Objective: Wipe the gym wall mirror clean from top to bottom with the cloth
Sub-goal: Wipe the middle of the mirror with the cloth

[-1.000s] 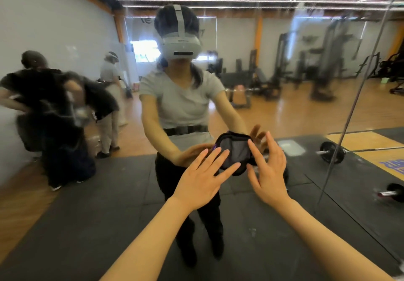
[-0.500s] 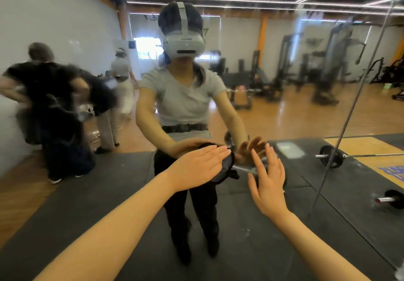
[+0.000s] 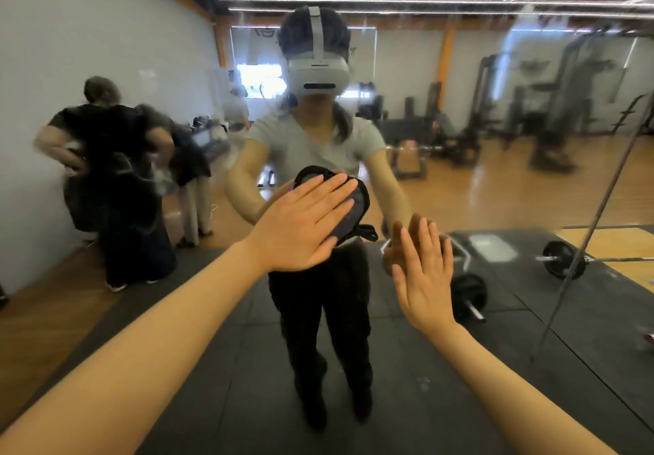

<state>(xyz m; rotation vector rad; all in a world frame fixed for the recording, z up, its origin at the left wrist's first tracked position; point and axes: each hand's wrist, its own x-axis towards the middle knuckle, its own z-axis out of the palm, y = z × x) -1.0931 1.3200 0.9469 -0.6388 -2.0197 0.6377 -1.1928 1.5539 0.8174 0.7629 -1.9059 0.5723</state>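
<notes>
- At the left of the frame the mirror (image 3: 495,189) reflects a white wall and two people in dark clothes standing close together; they are blurred, so I cannot make out what they are handling.
- My left forearm rises from the lower left corner toward the middle of the frame.
- My left hand (image 3: 300,221) lies flat, fingers straight and close together, pressing the cloth (image 3: 355,203) against the glass.
- The cloth is a dark pad with a thick black edge and a greyish face. It sits just above and left of the frame's centre, mostly under my fingers, with a small loop hanging from its lower right edge.
- In the centre of the frame is my own reflection: a grey T-shirt, dark trousers, a pale headset over the eyes, both arms reaching forward.
- My right hand (image 3: 424,277) is just right of the cloth and lower down, apart from it, open with fingers straight and pointing up. It holds nothing. Its fingertips meet their reflection on the glass.
- Right of that hand, the reflection shows a barbell (image 3: 562,260) on black floor mats.
- A seam in the mirror (image 3: 598,214) slants down the right side of the frame.
- In the upper right, dark weight machines stand on a wooden floor under strip lights.
</notes>
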